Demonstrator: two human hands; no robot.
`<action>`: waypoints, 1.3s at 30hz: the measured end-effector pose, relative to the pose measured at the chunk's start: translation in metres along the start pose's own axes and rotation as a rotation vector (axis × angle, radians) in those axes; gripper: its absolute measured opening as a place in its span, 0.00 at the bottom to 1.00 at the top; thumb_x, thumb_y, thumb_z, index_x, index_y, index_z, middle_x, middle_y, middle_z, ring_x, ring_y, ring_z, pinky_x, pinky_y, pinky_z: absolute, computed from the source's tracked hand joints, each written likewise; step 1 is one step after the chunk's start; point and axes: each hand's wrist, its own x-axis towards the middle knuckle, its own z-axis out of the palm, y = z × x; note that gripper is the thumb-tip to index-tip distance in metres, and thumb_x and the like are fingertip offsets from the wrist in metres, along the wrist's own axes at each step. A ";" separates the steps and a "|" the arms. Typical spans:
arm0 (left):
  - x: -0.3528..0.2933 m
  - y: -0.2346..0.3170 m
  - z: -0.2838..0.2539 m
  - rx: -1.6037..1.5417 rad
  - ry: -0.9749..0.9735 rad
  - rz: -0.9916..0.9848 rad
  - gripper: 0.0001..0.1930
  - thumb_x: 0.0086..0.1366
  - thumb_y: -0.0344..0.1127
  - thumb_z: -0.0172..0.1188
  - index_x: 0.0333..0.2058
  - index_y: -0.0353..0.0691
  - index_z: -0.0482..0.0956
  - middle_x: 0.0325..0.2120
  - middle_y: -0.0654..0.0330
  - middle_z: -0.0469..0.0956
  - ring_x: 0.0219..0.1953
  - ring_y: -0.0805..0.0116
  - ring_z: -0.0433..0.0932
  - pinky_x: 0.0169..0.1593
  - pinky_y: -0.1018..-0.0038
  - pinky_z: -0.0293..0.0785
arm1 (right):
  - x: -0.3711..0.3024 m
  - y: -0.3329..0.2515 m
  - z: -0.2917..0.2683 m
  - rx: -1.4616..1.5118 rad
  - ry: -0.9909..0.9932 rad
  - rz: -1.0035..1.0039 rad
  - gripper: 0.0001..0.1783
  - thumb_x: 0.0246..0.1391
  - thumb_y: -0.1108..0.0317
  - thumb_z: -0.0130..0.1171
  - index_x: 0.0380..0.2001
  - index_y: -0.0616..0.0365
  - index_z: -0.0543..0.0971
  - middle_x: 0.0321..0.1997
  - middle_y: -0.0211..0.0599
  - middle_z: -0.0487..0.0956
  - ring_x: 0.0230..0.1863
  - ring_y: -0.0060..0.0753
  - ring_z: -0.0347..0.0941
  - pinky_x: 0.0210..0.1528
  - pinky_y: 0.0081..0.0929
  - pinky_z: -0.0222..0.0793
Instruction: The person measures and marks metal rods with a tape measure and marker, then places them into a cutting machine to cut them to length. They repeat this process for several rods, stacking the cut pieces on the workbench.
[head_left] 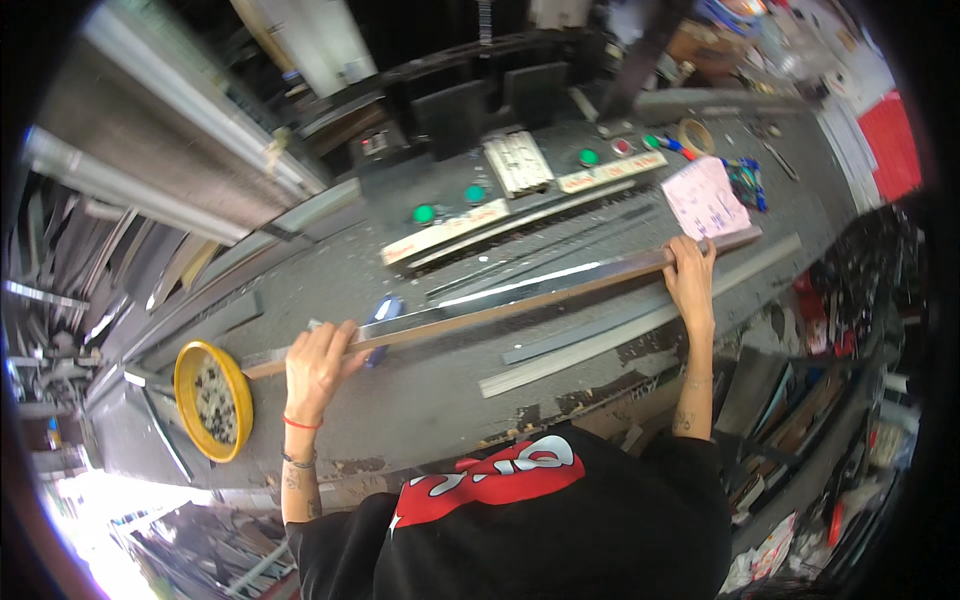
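Note:
A long metal bar (530,294), shiny along its upper face and brownish on its near side, runs slantwise across the workbench. My left hand (318,372) grips it near its left end, fingers over the top. Close to the right end, my right hand (690,275) is closed around it in the same way. A blue and white object (383,318) lies partly behind the bar, just right of my left hand; its kind is unclear. A pink sheet with handwriting (705,197) rests beyond my right hand.
A yellow bowl of small pieces (246,400) stands at the bench's left. Pale strips (590,350) lie nearer me. Farther back are a machine panel with green buttons (447,231), a tape roll (697,138) and the grey bench top (420,420). Scrap profiles crowd both sides.

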 end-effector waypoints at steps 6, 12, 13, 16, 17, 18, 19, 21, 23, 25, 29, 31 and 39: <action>-0.078 -0.075 -0.060 0.185 0.017 -0.153 0.26 0.40 0.26 0.65 0.44 0.38 0.75 0.28 0.59 0.72 0.32 0.61 0.72 0.37 0.66 0.67 | 0.014 -0.186 -0.019 0.299 0.226 -0.372 0.18 0.40 0.72 0.62 0.40 0.52 0.76 0.29 0.33 0.72 0.43 0.39 0.68 0.54 0.42 0.54; -0.178 -0.199 -0.148 0.507 0.352 -0.398 0.20 0.50 0.21 0.59 0.45 0.38 0.77 0.39 0.56 0.78 0.45 0.55 0.75 0.51 0.63 0.68 | 0.029 -0.418 -0.012 0.574 0.362 -0.796 0.27 0.47 0.60 0.66 0.52 0.50 0.73 0.42 0.34 0.72 0.49 0.37 0.68 0.55 0.40 0.55; -0.194 -0.215 -0.158 0.579 0.402 -0.570 0.16 0.55 0.24 0.57 0.44 0.38 0.77 0.38 0.56 0.78 0.44 0.55 0.75 0.50 0.63 0.67 | 0.033 -0.449 -0.007 0.610 0.383 -0.836 0.25 0.49 0.62 0.64 0.51 0.51 0.73 0.42 0.35 0.72 0.49 0.38 0.68 0.54 0.39 0.57; -0.223 -0.264 -0.175 0.547 0.413 -0.634 0.10 0.58 0.26 0.56 0.40 0.38 0.76 0.34 0.55 0.77 0.41 0.54 0.74 0.47 0.63 0.67 | 0.058 -0.521 0.015 0.708 0.360 -0.912 0.19 0.54 0.64 0.59 0.48 0.56 0.73 0.42 0.41 0.73 0.49 0.39 0.68 0.57 0.40 0.57; -0.227 -0.277 -0.178 0.558 0.380 -0.671 0.10 0.58 0.26 0.56 0.39 0.37 0.76 0.34 0.54 0.77 0.40 0.54 0.74 0.46 0.63 0.66 | 0.070 -0.532 0.025 0.733 0.317 -0.930 0.19 0.54 0.65 0.58 0.49 0.57 0.73 0.43 0.43 0.73 0.50 0.40 0.68 0.58 0.41 0.57; -0.226 -0.292 -0.176 0.459 0.331 -0.742 0.09 0.57 0.27 0.58 0.39 0.37 0.75 0.34 0.52 0.75 0.39 0.52 0.73 0.47 0.62 0.65 | 0.082 -0.535 0.035 0.717 0.321 -0.915 0.19 0.55 0.65 0.58 0.49 0.58 0.73 0.44 0.43 0.73 0.50 0.41 0.68 0.58 0.42 0.58; -0.222 -0.301 -0.168 0.407 0.347 -0.622 0.10 0.57 0.29 0.59 0.39 0.37 0.75 0.34 0.52 0.75 0.40 0.51 0.72 0.47 0.62 0.64 | 0.096 -0.536 0.045 0.704 0.322 -0.903 0.19 0.55 0.65 0.58 0.50 0.58 0.73 0.44 0.43 0.73 0.50 0.43 0.67 0.58 0.43 0.58; -0.204 -0.323 -0.149 0.359 0.341 -0.504 0.13 0.56 0.32 0.61 0.40 0.37 0.75 0.35 0.52 0.73 0.41 0.51 0.71 0.49 0.62 0.63 | 0.117 -0.529 0.062 0.636 0.245 -0.828 0.19 0.55 0.65 0.57 0.50 0.57 0.73 0.46 0.44 0.74 0.52 0.46 0.68 0.60 0.45 0.59; -0.180 -0.341 -0.124 0.368 0.270 -0.416 0.18 0.53 0.39 0.64 0.40 0.38 0.73 0.36 0.53 0.71 0.42 0.51 0.68 0.50 0.62 0.61 | 0.133 -0.506 0.071 0.634 0.223 -0.781 0.19 0.55 0.65 0.58 0.49 0.57 0.73 0.45 0.44 0.74 0.52 0.47 0.68 0.59 0.44 0.60; -0.166 -0.359 -0.109 0.392 0.261 -0.376 0.20 0.53 0.42 0.64 0.41 0.38 0.72 0.35 0.52 0.70 0.43 0.51 0.67 0.50 0.62 0.61 | 0.142 -0.483 0.076 0.691 0.234 -0.775 0.19 0.54 0.66 0.58 0.49 0.57 0.73 0.46 0.44 0.73 0.53 0.47 0.68 0.60 0.43 0.59; -0.162 -0.387 -0.074 0.286 0.126 -0.443 0.21 0.55 0.39 0.63 0.44 0.36 0.71 0.38 0.50 0.69 0.45 0.49 0.66 0.54 0.58 0.59 | 0.140 -0.449 0.079 0.632 0.202 -0.783 0.20 0.53 0.68 0.59 0.50 0.58 0.72 0.49 0.44 0.73 0.56 0.46 0.66 0.63 0.41 0.57; -0.166 -0.393 -0.056 0.261 0.005 -0.487 0.22 0.58 0.40 0.62 0.47 0.34 0.70 0.43 0.47 0.70 0.49 0.46 0.67 0.56 0.56 0.59 | 0.136 -0.437 0.078 0.612 0.145 -0.796 0.24 0.53 0.68 0.60 0.53 0.58 0.70 0.54 0.45 0.71 0.59 0.47 0.64 0.65 0.43 0.55; -0.088 -0.351 -0.014 0.127 0.017 -0.260 0.22 0.59 0.46 0.62 0.43 0.34 0.72 0.35 0.46 0.74 0.40 0.45 0.72 0.46 0.58 0.68 | 0.120 -0.394 0.033 0.672 0.105 -0.658 0.25 0.57 0.63 0.57 0.57 0.57 0.68 0.58 0.46 0.69 0.62 0.48 0.62 0.64 0.41 0.56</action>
